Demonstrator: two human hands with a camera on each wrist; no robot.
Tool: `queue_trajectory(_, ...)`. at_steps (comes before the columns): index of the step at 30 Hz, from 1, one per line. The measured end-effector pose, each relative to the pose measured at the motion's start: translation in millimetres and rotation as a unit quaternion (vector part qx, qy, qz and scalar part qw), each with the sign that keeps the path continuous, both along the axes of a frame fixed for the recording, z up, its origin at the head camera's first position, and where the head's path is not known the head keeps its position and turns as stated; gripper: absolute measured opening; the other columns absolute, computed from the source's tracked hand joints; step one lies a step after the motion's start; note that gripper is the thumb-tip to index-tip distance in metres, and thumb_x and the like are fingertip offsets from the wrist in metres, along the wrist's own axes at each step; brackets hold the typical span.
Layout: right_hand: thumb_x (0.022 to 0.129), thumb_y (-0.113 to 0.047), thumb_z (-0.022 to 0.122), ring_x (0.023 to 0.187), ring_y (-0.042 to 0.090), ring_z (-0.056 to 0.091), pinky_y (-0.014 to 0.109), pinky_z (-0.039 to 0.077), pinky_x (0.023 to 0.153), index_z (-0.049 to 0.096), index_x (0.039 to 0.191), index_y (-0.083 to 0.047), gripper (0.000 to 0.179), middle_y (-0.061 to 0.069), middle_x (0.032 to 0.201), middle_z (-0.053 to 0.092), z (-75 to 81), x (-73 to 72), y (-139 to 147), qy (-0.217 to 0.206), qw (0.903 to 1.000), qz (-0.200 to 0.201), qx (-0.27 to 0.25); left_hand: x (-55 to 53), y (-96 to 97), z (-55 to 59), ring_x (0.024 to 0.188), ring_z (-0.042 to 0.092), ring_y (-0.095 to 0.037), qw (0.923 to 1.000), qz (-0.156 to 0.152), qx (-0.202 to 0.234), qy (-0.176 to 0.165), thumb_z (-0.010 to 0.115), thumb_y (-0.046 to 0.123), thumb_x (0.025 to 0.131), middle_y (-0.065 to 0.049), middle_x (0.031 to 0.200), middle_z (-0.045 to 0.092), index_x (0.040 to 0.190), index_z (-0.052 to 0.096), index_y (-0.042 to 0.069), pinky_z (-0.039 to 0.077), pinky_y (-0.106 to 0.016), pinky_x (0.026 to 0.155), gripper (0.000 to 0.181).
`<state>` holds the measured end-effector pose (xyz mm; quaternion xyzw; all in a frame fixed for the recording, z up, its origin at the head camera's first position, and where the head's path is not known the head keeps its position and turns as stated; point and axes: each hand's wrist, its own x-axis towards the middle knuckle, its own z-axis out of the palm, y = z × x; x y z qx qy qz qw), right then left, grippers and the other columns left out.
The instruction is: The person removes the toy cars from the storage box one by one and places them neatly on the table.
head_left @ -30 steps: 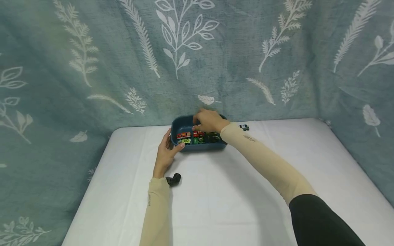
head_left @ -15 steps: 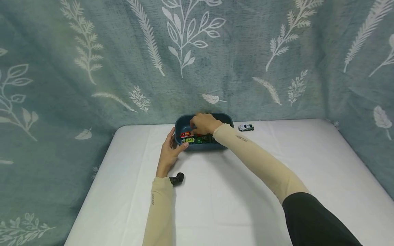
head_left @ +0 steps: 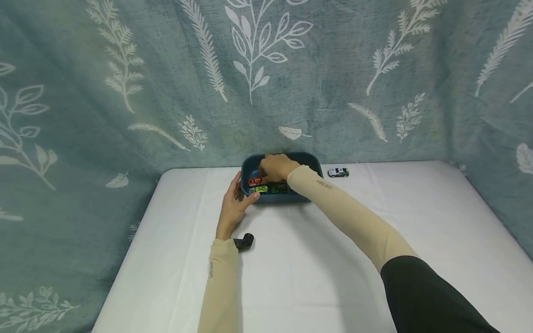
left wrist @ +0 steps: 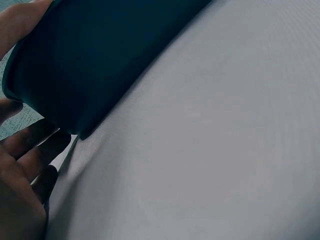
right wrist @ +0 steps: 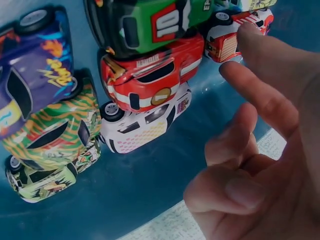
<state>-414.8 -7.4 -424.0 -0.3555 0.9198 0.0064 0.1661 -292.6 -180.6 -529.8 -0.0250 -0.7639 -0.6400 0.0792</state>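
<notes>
A dark blue bin [head_left: 278, 199] stands at the back of the table with several toy cars in it. My left hand [head_left: 232, 210] grips its left end, thumb at the front rim and fingers round the side, as the left wrist view shows close up. My right hand [head_left: 276, 168] reaches into the bin. In the right wrist view its thumb lies over a red and white toy car [right wrist: 223, 41], with the index fingertip at the car's lower edge and the other fingers curled. Beside it sit a red car [right wrist: 152, 75], a white dotted car [right wrist: 145, 127] and a green car [right wrist: 150, 27].
A white and black toy car [head_left: 338, 172] lies on the white tablecloth [head_left: 287, 268] right of the bin. A leaf-patterned curtain [head_left: 266, 92] hangs right behind the bin. A purple car [right wrist: 37, 75] and a tiger-striped car [right wrist: 60, 127] are also inside the bin.
My right hand has moved left and lower into the bin, toward the cars at its left. My left hand stays at the bin's end. The whole head view has shifted slightly.
</notes>
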Motion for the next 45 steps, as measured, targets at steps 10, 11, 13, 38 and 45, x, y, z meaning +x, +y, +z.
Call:
queue_trajectory(10, 0.103, -0.038, 0.072, 0.131, 0.030, 0.060, 0.050, 0.053, 0.111, 0.074, 0.132, -0.019, 0.034, 0.010, 0.143, 0.061, -4.3, -2.4, -4, -0.011, 0.9999, 0.005, 0.009, 6.4, 0.9, 4.4, 0.158, 0.038, -0.033, 0.9999, -0.002, 0.011, 0.000, 0.085, 0.029, 0.092, -0.015, 0.167, 0.044, 0.170, 0.029, 0.021, 0.024, -0.053, 0.133, 0.096)
queue_trajectory(11, 0.103, -0.038, 0.072, 0.131, 0.029, 0.060, 0.050, 0.053, 0.111, 0.074, 0.132, -0.019, 0.034, 0.010, 0.143, 0.061, -5.3, -2.0, -4, -0.010, 0.9999, 0.006, 0.009, 9.1, 2.5, 8.0, 0.158, 0.037, -0.035, 0.9999, -0.003, 0.014, -0.003, 0.085, 0.026, 0.093, -0.018, 0.167, 0.043, 0.170, 0.029, 0.019, 0.024, -0.053, 0.133, 0.095)
queue_trajectory(13, 0.102, -0.038, 0.073, 0.131, 0.029, 0.060, 0.050, 0.054, 0.111, 0.074, 0.132, -0.019, 0.035, 0.009, 0.143, 0.062, -6.9, -1.3, -4, -0.007, 0.9999, 0.009, 0.008, 14.2, 5.6, 15.6, 0.158, 0.035, -0.038, 0.9998, -0.004, 0.020, -0.009, 0.084, 0.022, 0.093, -0.021, 0.167, 0.041, 0.170, 0.028, 0.016, 0.022, -0.054, 0.134, 0.095)
queue_trajectory(38, 0.103, -0.020, 0.072, 0.114, 0.024, 0.071, 0.047, 0.060, 0.102, 0.078, 0.127, -0.017, 0.025, 0.004, 0.122, 0.076, -6.4, -3.8, -11, 0.000, 0.9993, 0.035, 0.010, 17.8, 7.8, 30.9, 0.157, 0.036, -0.040, 0.9998, -0.009, 0.020, 0.001, 0.082, 0.017, 0.094, -0.024, 0.164, 0.044, 0.169, 0.028, 0.009, 0.023, -0.054, 0.133, 0.093)
queue_trajectory(45, 0.103, -0.018, 0.072, 0.110, 0.024, 0.073, 0.046, 0.062, 0.098, 0.080, 0.122, -0.016, 0.021, 0.004, 0.119, 0.077, -8.8, -6.1, -13, 0.013, 0.9989, 0.044, 0.002, 8.8, 3.9, 18.0, 0.157, 0.035, -0.043, 0.9998, -0.012, 0.014, 0.009, 0.082, 0.016, 0.094, -0.027, 0.164, 0.043, 0.169, 0.025, 0.007, 0.022, -0.057, 0.133, 0.095)
